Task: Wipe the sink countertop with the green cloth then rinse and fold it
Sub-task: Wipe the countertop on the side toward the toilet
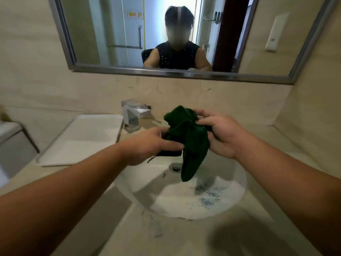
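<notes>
A dark green cloth (190, 139) hangs bunched and twisted above the white round sink basin (230, 196). My left hand (147, 146) grips its lower left part. My right hand (221, 133) holds its upper right part. One long end of the cloth dangles down toward the drain (175, 166). The beige countertop (166, 235) surrounds the basin and shows faint blue smears in front of the sink. Blue specks also mark the basin's near wall.
A chrome faucet (132, 117) stands behind the basin to the left. A white rectangular tray (81, 139) lies on the counter at left. A mirror (129, 34) hangs on the wall above and reflects a person. Beige walls close in the right corner.
</notes>
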`<act>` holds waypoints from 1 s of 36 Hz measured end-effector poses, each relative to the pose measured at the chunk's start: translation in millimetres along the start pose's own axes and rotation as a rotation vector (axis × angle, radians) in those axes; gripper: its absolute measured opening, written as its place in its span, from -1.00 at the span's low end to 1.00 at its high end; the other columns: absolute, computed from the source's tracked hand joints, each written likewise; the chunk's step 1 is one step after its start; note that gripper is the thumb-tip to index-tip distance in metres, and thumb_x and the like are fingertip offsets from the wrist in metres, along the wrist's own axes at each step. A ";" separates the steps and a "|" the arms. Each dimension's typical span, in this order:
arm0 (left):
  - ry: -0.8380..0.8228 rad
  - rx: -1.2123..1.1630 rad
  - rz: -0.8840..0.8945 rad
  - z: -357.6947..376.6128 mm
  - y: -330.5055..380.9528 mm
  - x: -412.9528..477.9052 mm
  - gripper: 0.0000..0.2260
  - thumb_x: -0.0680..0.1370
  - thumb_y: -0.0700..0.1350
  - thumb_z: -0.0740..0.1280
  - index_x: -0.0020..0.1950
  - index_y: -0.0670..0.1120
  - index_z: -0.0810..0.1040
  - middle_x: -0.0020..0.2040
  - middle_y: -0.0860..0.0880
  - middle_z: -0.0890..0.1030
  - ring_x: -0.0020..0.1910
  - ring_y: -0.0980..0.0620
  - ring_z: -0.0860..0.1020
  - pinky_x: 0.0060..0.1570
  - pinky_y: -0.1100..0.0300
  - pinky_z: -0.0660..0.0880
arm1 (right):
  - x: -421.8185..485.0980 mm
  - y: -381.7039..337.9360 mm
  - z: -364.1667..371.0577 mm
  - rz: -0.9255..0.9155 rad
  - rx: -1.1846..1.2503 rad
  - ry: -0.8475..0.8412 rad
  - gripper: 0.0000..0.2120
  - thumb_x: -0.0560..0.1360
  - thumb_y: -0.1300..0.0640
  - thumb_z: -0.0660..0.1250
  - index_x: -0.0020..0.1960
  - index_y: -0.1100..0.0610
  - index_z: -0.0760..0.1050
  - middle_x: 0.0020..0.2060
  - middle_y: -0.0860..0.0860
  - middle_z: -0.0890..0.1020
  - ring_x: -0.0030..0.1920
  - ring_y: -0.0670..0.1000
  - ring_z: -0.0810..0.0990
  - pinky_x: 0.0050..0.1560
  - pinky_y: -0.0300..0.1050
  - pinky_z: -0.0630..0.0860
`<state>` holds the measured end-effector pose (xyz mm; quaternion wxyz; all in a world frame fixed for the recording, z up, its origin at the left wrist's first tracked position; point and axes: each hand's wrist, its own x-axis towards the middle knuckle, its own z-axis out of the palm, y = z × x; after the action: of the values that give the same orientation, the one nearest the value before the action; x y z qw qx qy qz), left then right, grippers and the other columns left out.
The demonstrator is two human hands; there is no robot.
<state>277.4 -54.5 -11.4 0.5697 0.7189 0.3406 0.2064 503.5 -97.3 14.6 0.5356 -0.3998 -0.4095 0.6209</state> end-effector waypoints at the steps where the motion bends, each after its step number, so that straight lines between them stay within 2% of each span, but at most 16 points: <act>1: 0.022 -0.034 -0.003 3.5 3.3 -2.1 -0.72 0.61 -0.20 0.48 0.32 -0.11 0.65 0.22 -0.15 0.74 0.24 -0.14 0.70 0.40 -0.14 0.54 | -4.7 -2.5 1.2 0.008 0.019 0.005 -0.62 0.63 0.38 0.12 0.34 0.19 0.55 0.17 0.28 0.70 0.21 0.29 0.68 0.23 0.25 0.62; 4: 0.069 -0.176 -0.027 13.7 14.1 -11.1 -0.81 0.66 -0.25 0.36 0.24 -0.13 0.69 0.18 -0.22 0.75 0.20 -0.21 0.71 0.32 -0.21 0.59 | -20.3 -8.4 3.9 0.041 -0.092 0.056 -0.62 0.61 0.29 0.18 0.32 0.04 0.59 0.24 0.30 0.65 0.12 0.25 0.73 0.13 0.26 0.67; 7: 0.059 -0.315 -0.043 25.1 24.3 -20.4 -0.73 0.66 -0.18 0.29 0.28 -0.11 0.70 0.23 -0.22 0.73 0.24 -0.20 0.70 0.22 -0.12 0.66 | -38.8 -8.3 5.7 0.061 -0.199 0.019 -0.60 0.65 0.22 0.24 0.40 -0.13 0.54 0.29 0.22 0.53 -0.05 0.11 0.78 -0.16 0.01 0.72; 8: 0.072 -0.363 -0.057 29.3 27.4 -23.0 -0.71 0.67 -0.16 0.27 0.31 -0.12 0.69 0.24 -0.23 0.72 0.25 -0.19 0.70 0.20 -0.12 0.67 | -44.3 -7.3 5.3 0.071 -0.217 -0.013 -0.58 0.66 0.19 0.27 0.43 -0.18 0.50 0.29 0.18 0.55 -0.02 0.10 0.78 -0.14 -0.01 0.72; 10: 0.106 -0.469 -0.102 38.1 34.2 -28.9 -0.70 0.69 -0.15 0.24 0.34 -0.18 0.66 0.22 -0.25 0.73 0.21 -0.17 0.72 0.14 -0.09 0.70 | -54.6 -5.2 3.0 0.098 -0.289 -0.094 -0.53 0.64 0.11 0.36 0.47 -0.28 0.45 0.28 0.13 0.64 0.12 0.13 0.74 0.06 0.07 0.70; 12: 0.131 -0.563 -0.129 44.0 40.5 -32.4 -0.71 0.72 -0.16 0.21 0.30 -0.23 0.64 0.15 -0.27 0.75 0.07 -0.16 0.76 -0.08 -0.01 0.75 | -62.0 -3.2 1.4 0.127 -0.392 -0.173 -0.46 0.58 0.10 0.45 0.44 -0.36 0.44 0.24 0.10 0.70 0.17 0.17 0.72 0.16 0.13 0.66; 14: 0.159 -0.615 -0.131 47.5 47.0 -35.4 -0.72 0.73 -0.17 0.18 0.22 -0.27 0.64 -0.01 -0.23 0.77 -0.18 -0.11 0.77 -0.35 0.14 0.69 | -71.0 -1.8 -0.1 0.125 -0.469 -0.217 -0.42 0.53 0.16 0.50 0.43 -0.28 0.48 0.25 0.11 0.69 0.19 0.18 0.71 0.19 0.15 0.65; 16: 0.179 -0.624 -0.120 50.0 51.6 -38.2 -0.75 0.73 -0.18 0.19 0.15 -0.27 0.62 -0.17 -0.18 0.75 -0.37 -0.04 0.71 -0.47 0.23 0.61 | -78.3 -2.6 -1.0 0.115 -0.522 -0.243 -0.49 0.51 0.22 0.52 0.40 -0.08 0.55 0.23 0.13 0.70 0.22 0.18 0.70 0.23 0.14 0.64; 19: 0.214 -0.503 -0.123 55.0 52.2 -41.0 -0.79 0.71 -0.17 0.24 0.14 -0.26 0.63 -0.16 -0.16 0.73 -0.31 -0.03 0.70 -0.39 0.19 0.64 | -86.5 -10.3 -1.2 0.096 -0.663 -0.211 -0.61 0.48 0.19 0.55 0.29 0.07 0.63 0.17 0.14 0.73 0.20 0.16 0.70 0.29 0.15 0.60; 22: 0.216 -0.329 -0.084 58.3 49.2 -43.5 -0.77 0.65 -0.13 0.40 0.25 -0.22 0.58 0.03 -0.19 0.72 -0.13 -0.08 0.75 -0.21 0.12 0.68 | -89.2 -17.6 3.0 0.047 -0.861 -0.133 -0.77 0.48 0.09 0.56 0.13 -0.03 0.70 0.02 0.04 0.78 0.06 0.05 0.76 0.20 0.08 0.66; 25: 0.083 -0.132 -0.014 61.5 47.1 -51.8 -0.37 0.44 -0.02 0.64 0.44 0.02 0.46 0.22 -0.13 0.71 0.15 -0.14 0.74 0.13 -0.05 0.68 | -94.5 -18.2 8.5 -0.009 -0.949 -0.049 -0.88 0.52 -0.06 0.48 0.05 -0.11 0.70 -0.09 -0.02 0.78 -0.08 0.01 0.77 0.01 0.01 0.72; 27: -0.021 0.013 0.018 69.5 47.9 -60.6 -0.27 0.37 0.05 0.69 0.48 0.14 0.45 0.23 -0.02 0.72 0.21 -0.10 0.71 0.24 -0.11 0.65 | -99.7 -17.6 12.6 -0.040 -0.938 0.019 -0.81 0.54 -0.17 0.42 0.03 -0.09 0.70 -0.13 -0.02 0.78 -0.12 0.03 0.77 -0.04 0.08 0.73; 30: 0.000 0.074 0.013 82.1 48.7 -69.2 -0.26 0.31 0.07 0.72 0.42 0.18 0.48 0.17 0.03 0.74 0.17 -0.04 0.73 0.25 -0.09 0.65 | -106.9 -15.1 16.5 -0.014 -0.869 0.068 -0.63 0.58 -0.27 0.33 0.07 0.01 0.67 -0.14 0.05 0.78 -0.12 0.11 0.78 0.02 0.19 0.72; 32: 0.073 0.088 0.011 84.9 49.4 -74.6 -0.33 0.30 0.04 0.71 0.34 0.12 0.53 0.15 -0.07 0.74 0.10 -0.09 0.75 0.19 -0.12 0.68 | -112.8 -12.6 18.5 0.008 -0.818 0.037 -0.56 0.60 -0.30 0.28 0.12 0.05 0.65 -0.12 0.09 0.78 -0.13 0.15 0.78 -0.11 0.14 0.74; 34: 0.119 0.143 0.031 85.2 49.6 -82.8 -0.46 0.37 -0.06 0.67 0.29 0.00 0.56 0.11 -0.14 0.74 0.04 -0.15 0.76 0.14 -0.20 0.68 | -119.6 -10.3 18.2 0.015 -0.811 -0.023 -0.57 0.62 -0.30 0.24 0.15 0.01 0.65 -0.13 0.09 0.78 -0.15 0.17 0.78 -0.25 0.04 0.71; 36: 0.154 0.197 0.057 85.6 48.3 -93.5 -0.57 0.44 -0.17 0.61 0.24 -0.06 0.55 0.03 -0.15 0.76 -0.03 -0.18 0.77 0.09 -0.26 0.69 | -125.7 -9.7 13.2 0.028 -0.837 -0.064 -0.58 0.61 -0.33 0.21 0.16 -0.05 0.63 -0.16 0.10 0.77 -0.17 0.21 0.77 -0.24 0.03 0.70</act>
<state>284.5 -186.0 20.8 0.4625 0.7627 0.3813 0.2429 507.8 -222.2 35.5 0.3055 -0.5689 -0.6374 0.4205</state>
